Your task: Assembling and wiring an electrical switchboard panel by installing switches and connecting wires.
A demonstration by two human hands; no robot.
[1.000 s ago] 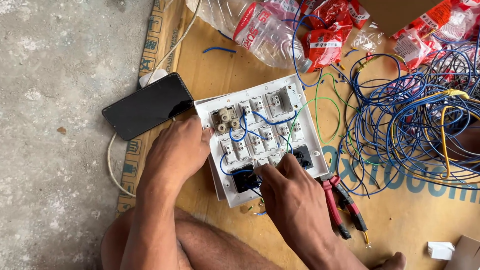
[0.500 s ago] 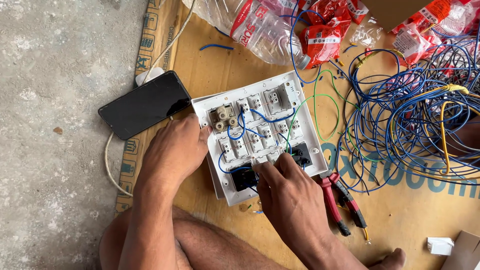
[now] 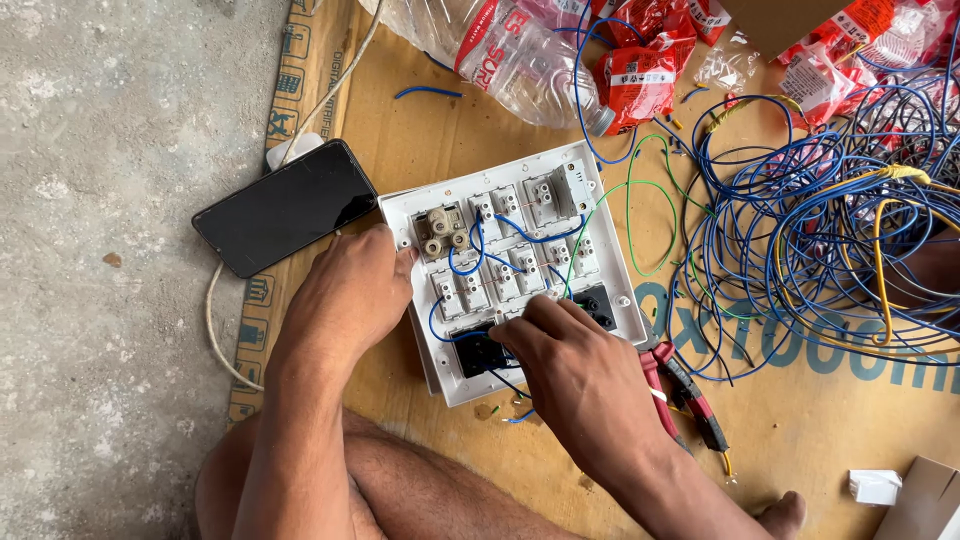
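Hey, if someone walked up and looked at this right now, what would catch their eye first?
Probably the white switch board lying back-up in the middle on cardboard, with the left hand pressed on its left edge and the right hand working at its lower sockets. Next, the big tangle of blue wire at right, and the black phone at left.

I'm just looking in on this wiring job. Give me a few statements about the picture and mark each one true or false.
1. The left hand rests on the left edge of the white switch panel. True.
2. The right hand holds the red-handled pliers. False: they lie on the cardboard beside it.
3. A dark phone lies left of the panel. True.
4. The plastic bottle stands upright. False: it lies on its side.
5. The loose wire bundle is mostly red. False: mostly blue.
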